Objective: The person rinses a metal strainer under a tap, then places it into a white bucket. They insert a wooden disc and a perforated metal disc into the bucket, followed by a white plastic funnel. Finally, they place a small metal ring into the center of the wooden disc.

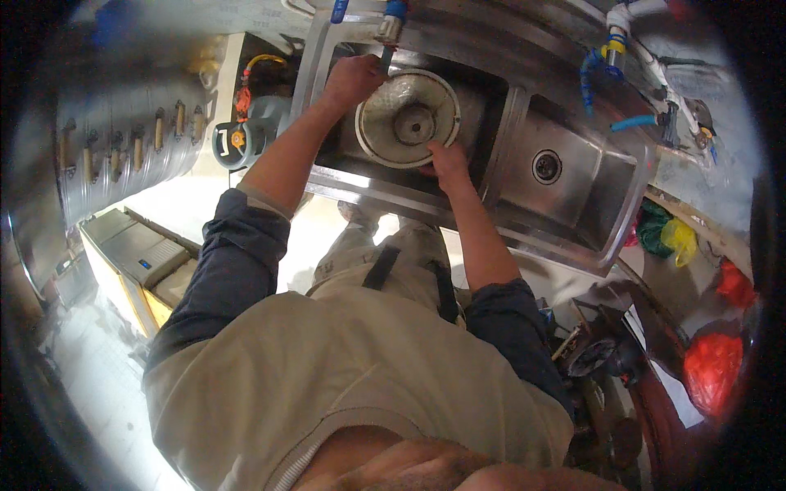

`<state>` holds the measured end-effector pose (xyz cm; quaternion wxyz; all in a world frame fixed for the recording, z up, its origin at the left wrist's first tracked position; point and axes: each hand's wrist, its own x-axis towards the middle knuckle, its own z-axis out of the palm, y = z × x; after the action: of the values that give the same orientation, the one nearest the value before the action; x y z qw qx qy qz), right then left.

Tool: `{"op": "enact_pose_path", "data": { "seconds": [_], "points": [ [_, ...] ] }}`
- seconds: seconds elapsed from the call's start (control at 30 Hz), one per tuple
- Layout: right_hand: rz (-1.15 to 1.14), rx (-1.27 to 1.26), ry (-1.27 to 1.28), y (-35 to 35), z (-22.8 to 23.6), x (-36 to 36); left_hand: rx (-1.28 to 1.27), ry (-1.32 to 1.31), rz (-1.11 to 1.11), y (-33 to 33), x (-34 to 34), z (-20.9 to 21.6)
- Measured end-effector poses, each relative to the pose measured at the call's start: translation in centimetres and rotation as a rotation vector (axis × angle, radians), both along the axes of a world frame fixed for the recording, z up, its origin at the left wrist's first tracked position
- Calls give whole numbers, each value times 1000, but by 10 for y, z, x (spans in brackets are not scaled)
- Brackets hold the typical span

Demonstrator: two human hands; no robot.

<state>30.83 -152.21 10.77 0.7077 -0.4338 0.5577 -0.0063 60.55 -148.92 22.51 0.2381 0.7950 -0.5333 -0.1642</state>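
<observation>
A round pale bowl-shaped vessel (376, 133) is tilted in the left basin of a steel double sink (504, 155). Its inside steps down to a dark ring and small centre spot. My left hand (354, 80) is closed at its upper-left rim, just below the tap (390, 31); some fingertips are hidden. On the near right side of the rim, my right hand (449, 166) grips the vessel, thumb over the edge and other fingers out of sight beneath. Whether water runs from the tap is hard to tell.
The right basin has a round drain (547, 167). A second tap (614, 51) and blue hoses are at the back right. Left of the sink stands a gas cylinder (266, 123) with an orange hose. Red bags (714, 372) and clutter lie at the right.
</observation>
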Motion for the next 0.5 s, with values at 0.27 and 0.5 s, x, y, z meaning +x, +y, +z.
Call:
{"op": "enact_pose_path", "data": {
  "seconds": [0.27,0.5],
  "points": [
    [-59,62,-79,-7,36,0,-44,-107,-124,4,3,-23],
    [-50,68,-96,-9,30,1,-31,106,-69,1,-5,-25]
  ]
}}
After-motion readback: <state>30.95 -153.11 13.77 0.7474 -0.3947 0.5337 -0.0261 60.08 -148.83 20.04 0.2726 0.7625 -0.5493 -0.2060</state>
